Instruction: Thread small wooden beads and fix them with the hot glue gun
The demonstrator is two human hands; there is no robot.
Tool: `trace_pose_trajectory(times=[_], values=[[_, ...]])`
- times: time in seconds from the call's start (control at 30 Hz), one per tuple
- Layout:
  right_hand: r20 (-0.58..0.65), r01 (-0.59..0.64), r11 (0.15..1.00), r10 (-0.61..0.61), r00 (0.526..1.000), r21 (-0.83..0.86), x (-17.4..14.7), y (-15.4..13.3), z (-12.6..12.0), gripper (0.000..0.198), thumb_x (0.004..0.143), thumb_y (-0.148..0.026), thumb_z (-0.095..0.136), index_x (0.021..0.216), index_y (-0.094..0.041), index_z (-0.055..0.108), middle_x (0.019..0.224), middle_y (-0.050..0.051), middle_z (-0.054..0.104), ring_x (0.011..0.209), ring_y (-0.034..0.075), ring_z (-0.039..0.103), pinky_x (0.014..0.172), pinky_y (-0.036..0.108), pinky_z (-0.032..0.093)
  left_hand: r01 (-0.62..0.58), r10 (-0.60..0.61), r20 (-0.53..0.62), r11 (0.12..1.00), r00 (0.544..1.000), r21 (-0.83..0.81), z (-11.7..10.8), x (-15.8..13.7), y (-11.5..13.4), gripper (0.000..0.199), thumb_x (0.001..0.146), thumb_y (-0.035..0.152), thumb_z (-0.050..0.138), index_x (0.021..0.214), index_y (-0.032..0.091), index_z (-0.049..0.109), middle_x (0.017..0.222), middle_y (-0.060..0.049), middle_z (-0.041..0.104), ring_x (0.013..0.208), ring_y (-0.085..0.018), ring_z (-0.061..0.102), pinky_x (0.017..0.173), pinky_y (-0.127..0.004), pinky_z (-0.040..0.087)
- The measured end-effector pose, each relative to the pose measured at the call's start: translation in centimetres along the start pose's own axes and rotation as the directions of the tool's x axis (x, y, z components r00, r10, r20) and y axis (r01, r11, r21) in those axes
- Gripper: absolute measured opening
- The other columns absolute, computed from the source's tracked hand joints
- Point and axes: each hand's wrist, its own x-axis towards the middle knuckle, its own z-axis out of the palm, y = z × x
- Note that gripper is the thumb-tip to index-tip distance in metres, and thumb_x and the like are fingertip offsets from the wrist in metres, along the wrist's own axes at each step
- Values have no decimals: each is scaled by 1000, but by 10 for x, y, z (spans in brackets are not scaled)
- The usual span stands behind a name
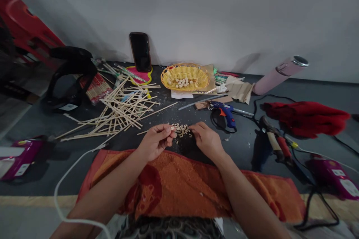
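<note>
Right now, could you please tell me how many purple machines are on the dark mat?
2: one purple machine at the far left edge, the other at the far right, beside the black cables. More may lie out of view.

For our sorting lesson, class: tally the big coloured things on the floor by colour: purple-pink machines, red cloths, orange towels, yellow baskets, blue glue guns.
Purple-pink machines: 2 (left machine, right machine)
Red cloth: 1
Orange towel: 1
Yellow basket: 1
Blue glue gun: 1
Total: 6
</note>
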Motion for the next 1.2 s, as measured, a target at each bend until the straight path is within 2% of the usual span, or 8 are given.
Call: trace_pose_trajectory(times=[0.1,0.2,0.43,0.7,0.87,1.0,1.07,1.2], values=[[35,45,999,-45,998,-5,-2,-1,-1,33,81,-5,46,101,-27,62,100,2,61,91,15,58,74,22,43,5,-5,4,1000,1000,1,0,0,0,16,75,24,69,82,10,66,69,-3,62,50,-4,53,49,-15,44],[31,58,998,-59,998,22,-2,-2,-2,31,79,-2,46,91,-24,63,98,2,61,88,15,58,74,22,45,7,-7,2,1000,1000,-10,-1,0,0,17,75,24,70,82,9,65,69,-3,62,50,-3,53,49,-15,44],[-49,123,987,-118,992,106,-3,-5,3,24,85,-14,50,103,-24,62,98,4,60,89,17,58,79,28,48,11,-11,-11,1000,1000,-4,1,0,1,20,71,26,73,80,10,65,68,-3,63,49,-4,52,48,-15,44],[-17,125,990,-124,992,67,-3,-3,4,23,83,-18,57,105,-23,61,100,6,58,94,19,56,83,32,48,3,-3,-6,1000,1000,18,0,-1,0,19,74,26,71,83,9,66,70,-3,63,50,-4,53,48,-15,44],[-43,120,991,-117,992,62,-4,-2,5,9,82,-17,57,87,-20,64,92,5,58,88,18,56,81,32,47,9,-9,1,1000,1000,17,-1,0,-1,18,74,25,71,83,10,66,70,-3,63,50,-4,54,49,-14,45],[-40,131,990,-129,991,60,-3,-5,3,10,82,-15,55,84,-21,64,93,5,58,89,18,56,82,32,47,10,-10,-4,999,1000,35,-1,1,-2,20,73,26,72,82,10,66,69,-3,63,50,-4,54,48,-15,45],[-72,132,988,-126,989,85,-2,-6,0,10,82,-15,55,84,-21,63,93,6,58,90,19,55,83,33,47,8,-7,-7,999,1000,48,-1,1,-3,21,72,27,72,82,10,66,69,-3,64,49,-4,54,48,-15,45],[-236,161,964,-109,966,211,-5,-14,-8,12,84,-17,54,91,-21,62,97,7,56,93,19,55,85,35,48,51,-50,-9,993,999,105,1,-1,-5,23,71,28,73,83,10,66,69,-3,64,48,-4,54,47,-15,45]])
